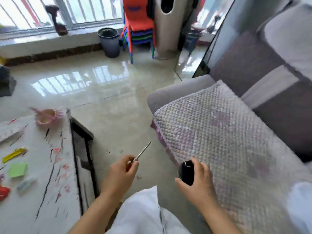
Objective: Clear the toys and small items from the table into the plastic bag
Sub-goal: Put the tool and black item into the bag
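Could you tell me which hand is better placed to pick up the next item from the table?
Left, probably. The left hand is nearer the table and its green piece, though it grips a screwdriver. The right hand holds a black object over the sofa side.

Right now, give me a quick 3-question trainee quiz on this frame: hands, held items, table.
1. True or false: the left hand holds a screwdriver with its metal shaft pointing away from the person.
2. The right hand grips: A) a yellow strip B) a black object C) nothing
3. Fill in: the pink cup sits near the table's far ____ corner.

Key: 1 true; 2 B; 3 right
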`<action>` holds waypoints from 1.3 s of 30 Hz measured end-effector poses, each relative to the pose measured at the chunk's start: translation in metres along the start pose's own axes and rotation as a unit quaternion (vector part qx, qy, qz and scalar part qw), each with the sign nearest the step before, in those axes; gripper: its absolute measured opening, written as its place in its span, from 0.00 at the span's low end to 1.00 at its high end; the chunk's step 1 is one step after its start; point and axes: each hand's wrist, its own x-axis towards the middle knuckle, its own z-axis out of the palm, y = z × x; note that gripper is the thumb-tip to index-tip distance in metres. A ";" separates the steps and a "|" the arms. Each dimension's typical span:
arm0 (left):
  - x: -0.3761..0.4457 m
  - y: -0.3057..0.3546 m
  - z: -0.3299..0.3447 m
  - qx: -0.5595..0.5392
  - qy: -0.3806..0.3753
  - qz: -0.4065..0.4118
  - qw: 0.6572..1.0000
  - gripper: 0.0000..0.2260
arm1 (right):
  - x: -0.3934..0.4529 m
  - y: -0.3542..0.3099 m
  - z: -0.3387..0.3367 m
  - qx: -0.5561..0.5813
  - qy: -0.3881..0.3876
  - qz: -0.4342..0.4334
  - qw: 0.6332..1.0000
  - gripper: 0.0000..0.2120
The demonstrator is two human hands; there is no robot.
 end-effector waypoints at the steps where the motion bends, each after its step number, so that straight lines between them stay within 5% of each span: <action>1: -0.014 0.020 0.023 0.001 -0.026 0.011 1.000 0.06 | -0.018 0.030 -0.022 0.010 0.023 0.029 0.999 0.37; 7: -0.073 0.090 0.132 0.064 -0.160 0.078 0.982 0.06 | -0.090 0.160 -0.096 0.039 0.092 0.182 0.978 0.36; 18: -0.139 0.247 0.310 0.216 -0.432 0.261 0.836 0.09 | -0.175 0.319 -0.176 0.160 0.283 0.403 0.856 0.12; 26: -0.167 0.325 0.416 0.253 -0.512 0.324 0.754 0.10 | -0.186 0.394 -0.222 0.142 0.392 0.494 0.763 0.10; 34: -0.207 0.352 0.505 0.284 -0.481 0.356 0.750 0.14 | -0.187 0.457 -0.244 0.164 0.362 0.476 0.784 0.08; 39: -0.232 0.357 0.567 0.320 -0.484 0.296 0.759 0.17 | -0.182 0.518 -0.258 0.140 0.307 0.451 0.826 0.11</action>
